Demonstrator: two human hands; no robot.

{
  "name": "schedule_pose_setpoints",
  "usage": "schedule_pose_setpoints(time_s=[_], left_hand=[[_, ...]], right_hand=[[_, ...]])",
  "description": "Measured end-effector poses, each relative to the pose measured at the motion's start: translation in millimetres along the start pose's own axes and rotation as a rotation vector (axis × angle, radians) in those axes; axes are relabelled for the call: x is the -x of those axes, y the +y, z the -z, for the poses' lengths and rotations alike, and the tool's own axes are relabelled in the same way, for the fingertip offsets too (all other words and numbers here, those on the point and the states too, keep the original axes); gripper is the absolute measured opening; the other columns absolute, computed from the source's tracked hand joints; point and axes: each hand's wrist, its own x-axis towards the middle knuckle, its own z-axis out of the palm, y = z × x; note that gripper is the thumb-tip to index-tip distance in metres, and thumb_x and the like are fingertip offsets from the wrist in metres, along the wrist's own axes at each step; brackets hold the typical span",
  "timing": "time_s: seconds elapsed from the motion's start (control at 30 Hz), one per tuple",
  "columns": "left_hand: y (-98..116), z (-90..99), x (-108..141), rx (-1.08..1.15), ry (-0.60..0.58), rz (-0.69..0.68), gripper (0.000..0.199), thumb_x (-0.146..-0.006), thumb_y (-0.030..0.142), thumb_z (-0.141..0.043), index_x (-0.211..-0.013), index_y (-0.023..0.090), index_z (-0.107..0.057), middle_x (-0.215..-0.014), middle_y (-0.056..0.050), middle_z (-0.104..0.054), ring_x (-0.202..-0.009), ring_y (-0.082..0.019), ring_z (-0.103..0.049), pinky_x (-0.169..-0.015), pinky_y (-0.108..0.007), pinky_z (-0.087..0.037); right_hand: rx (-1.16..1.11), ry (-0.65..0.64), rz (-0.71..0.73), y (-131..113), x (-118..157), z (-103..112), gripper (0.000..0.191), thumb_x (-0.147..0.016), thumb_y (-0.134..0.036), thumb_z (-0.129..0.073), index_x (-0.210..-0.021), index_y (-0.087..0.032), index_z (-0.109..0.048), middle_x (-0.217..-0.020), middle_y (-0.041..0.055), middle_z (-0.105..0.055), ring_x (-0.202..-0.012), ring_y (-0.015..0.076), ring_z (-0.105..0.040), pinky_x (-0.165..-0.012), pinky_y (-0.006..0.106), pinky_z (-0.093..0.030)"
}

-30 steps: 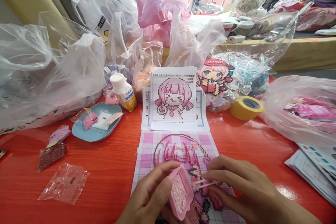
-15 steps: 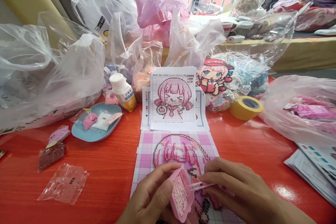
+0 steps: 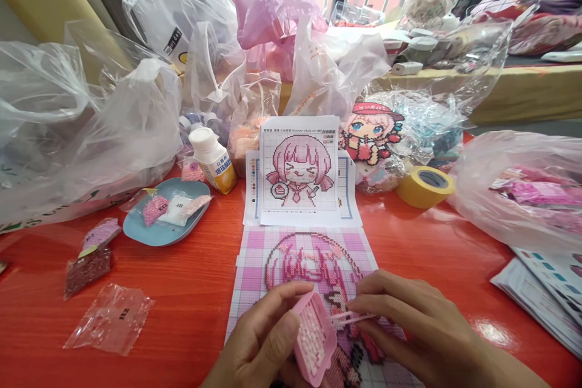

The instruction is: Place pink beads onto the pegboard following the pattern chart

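My left hand (image 3: 261, 339) is closed around a small pink bead tray (image 3: 326, 316), tilted and filled with short pale beads (image 3: 313, 339). Between the thumb and fingers of my right hand (image 3: 404, 318) are pink tweezers (image 3: 348, 319), their tips at the tray's right edge; whether they grip a bead cannot be made out. Below both hands lies a pegboard (image 3: 245, 303) over a pink-checked grid, carrying a partly beaded figure in pink and brown, its lower part covered by my hands. A printed pattern sheet (image 3: 300, 173) of a pink-haired character stands propped behind it.
At left, a blue plate (image 3: 136, 231) holds bead bags, with more bags (image 3: 88, 270) and a plastic bag marked H2 (image 3: 111, 318) beside it. Behind stand a white bottle (image 3: 211, 160) and plastic bags (image 3: 131, 109). Yellow tape (image 3: 422, 188) and papers (image 3: 536, 297) lie at right.
My right hand and the tweezers have shifted very slightly, with the tweezer arms a little further apart. The tray and my left hand stay in place.
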Motion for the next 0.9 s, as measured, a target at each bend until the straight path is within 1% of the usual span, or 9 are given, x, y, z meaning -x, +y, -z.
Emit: schedule_pose_setpoints(time_s=[0.2, 0.4, 0.53, 0.7, 0.9], left_hand=[[-0.6, 0.8, -0.6, -0.001, -0.004, -0.004, 0.070, -0.081, 0.067, -0.059, -0.130, 0.019, -0.047, -0.071, -0.006, -0.072, -0.059, -0.014, -0.067, -0.054, -0.019, -0.045], [-1.7, 0.1, -0.5, 0.052, 0.003, -0.029, 0.065, -0.081, 0.064, -0.062, -0.128, 0.021, -0.050, -0.090, -0.007, -0.072, -0.057, -0.011, -0.067, -0.053, -0.019, -0.045], [-2.3, 0.0, -0.5, 0.059, -0.007, -0.036, 0.066, -0.081, 0.063, -0.062, -0.129, 0.020, -0.050, -0.081, -0.007, -0.073, -0.058, -0.013, -0.068, -0.053, -0.020, -0.046], [-2.1, 2.4, -0.9, 0.047, -0.026, -0.014, 0.070, -0.082, 0.065, -0.060, -0.132, 0.018, -0.046, -0.069, -0.006, -0.074, -0.059, -0.014, -0.069, -0.055, -0.019, -0.047], [-1.8, 2.4, -1.5, 0.031, 0.012, -0.002, 0.077, -0.081, 0.069, -0.057, -0.134, 0.015, -0.044, -0.070, -0.010, -0.077, -0.057, -0.015, -0.070, -0.055, -0.021, -0.048]], right_hand=[[0.049, 0.026, 0.001, -1.9, -1.5, 1.4, 0.013, -0.096, -0.020, -0.047, -0.101, -0.023, -0.059, -0.083, 0.0030, -0.068, -0.070, 0.0120, -0.067, -0.058, 0.018, -0.052], [0.042, 0.009, -0.001, -1.4, 0.6, 1.5, 0.013, -0.093, -0.019, -0.050, -0.100, -0.023, -0.061, -0.084, 0.0025, -0.069, -0.071, 0.0120, -0.068, -0.061, 0.019, -0.053], [0.039, 0.004, -0.004, -0.7, 2.0, 0.5, 0.013, -0.094, -0.019, -0.049, -0.100, -0.023, -0.061, -0.084, 0.0025, -0.069, -0.071, 0.0117, -0.068, -0.062, 0.019, -0.053], [0.040, -0.009, 0.009, -0.6, 1.9, 2.3, 0.013, -0.097, -0.021, -0.047, -0.101, -0.023, -0.059, -0.085, 0.0030, -0.068, -0.073, 0.0120, -0.068, -0.061, 0.020, -0.052], [0.013, 0.020, -0.019, 2.8, -3.5, 9.6, 0.010, -0.095, -0.016, -0.050, -0.098, -0.019, -0.059, -0.080, 0.0013, -0.064, -0.065, 0.0083, -0.061, -0.054, 0.018, -0.048]])
